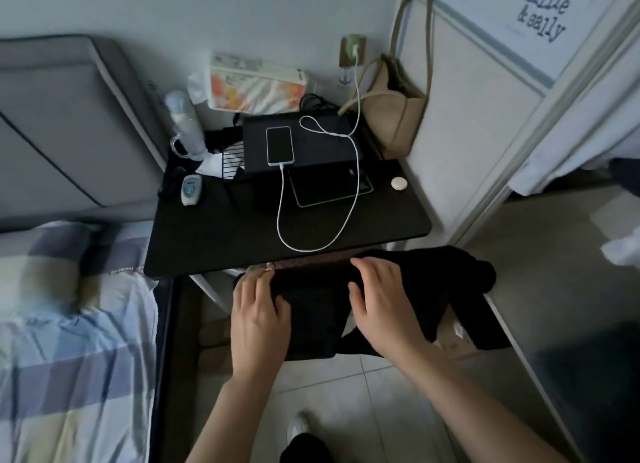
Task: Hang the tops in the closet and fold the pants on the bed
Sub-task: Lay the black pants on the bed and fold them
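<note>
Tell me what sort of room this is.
Most likely a small bedroom. A bed with a plaid sheet lies at left, a black side table with a charging phone stands by it, and both hands, left and right, hold a black garment.

Black garment (311, 310), black table (221, 240), white cable (353, 192), blue-and-white checked bedsheet (69, 358), beige bag (391, 109).

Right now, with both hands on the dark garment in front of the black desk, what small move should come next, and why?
Probably carry the black garment left, to the bed. The left hand and right hand both hold it bunched in the air above the tiled floor, not on any surface. Whether it is pants or a top cannot be told, so spreading it flat would settle that.
</note>
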`<state>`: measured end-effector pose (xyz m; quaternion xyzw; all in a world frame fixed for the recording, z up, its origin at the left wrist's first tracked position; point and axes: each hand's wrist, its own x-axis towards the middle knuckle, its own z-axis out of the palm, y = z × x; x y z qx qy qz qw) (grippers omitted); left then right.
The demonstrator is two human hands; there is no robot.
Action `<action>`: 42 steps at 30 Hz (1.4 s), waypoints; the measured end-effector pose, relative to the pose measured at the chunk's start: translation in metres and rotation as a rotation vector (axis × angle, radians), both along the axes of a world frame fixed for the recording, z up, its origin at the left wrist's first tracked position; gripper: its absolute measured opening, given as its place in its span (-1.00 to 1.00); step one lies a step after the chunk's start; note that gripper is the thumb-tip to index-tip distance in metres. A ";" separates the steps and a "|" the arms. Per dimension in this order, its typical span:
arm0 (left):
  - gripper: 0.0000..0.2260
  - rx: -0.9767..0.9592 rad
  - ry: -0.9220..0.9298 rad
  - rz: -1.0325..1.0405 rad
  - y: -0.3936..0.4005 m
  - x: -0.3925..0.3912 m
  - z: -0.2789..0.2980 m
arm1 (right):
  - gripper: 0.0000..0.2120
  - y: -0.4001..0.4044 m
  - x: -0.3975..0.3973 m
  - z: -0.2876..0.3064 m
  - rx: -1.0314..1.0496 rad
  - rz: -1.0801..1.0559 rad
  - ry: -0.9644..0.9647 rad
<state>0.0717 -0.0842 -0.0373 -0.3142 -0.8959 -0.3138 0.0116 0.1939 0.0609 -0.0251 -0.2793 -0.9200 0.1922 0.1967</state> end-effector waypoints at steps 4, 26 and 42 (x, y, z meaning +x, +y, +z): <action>-0.66 -0.206 0.014 -0.072 0.010 -0.029 -0.011 | -0.71 0.017 -0.027 -0.003 0.068 -0.064 -0.012; -0.49 -0.346 -0.776 0.419 0.137 -0.141 -0.034 | -0.26 0.259 -0.045 -0.080 -0.721 0.041 -1.313; -0.90 0.188 -0.822 0.315 0.117 -0.102 0.027 | -0.86 0.272 -0.022 -0.061 -0.706 -0.039 -0.354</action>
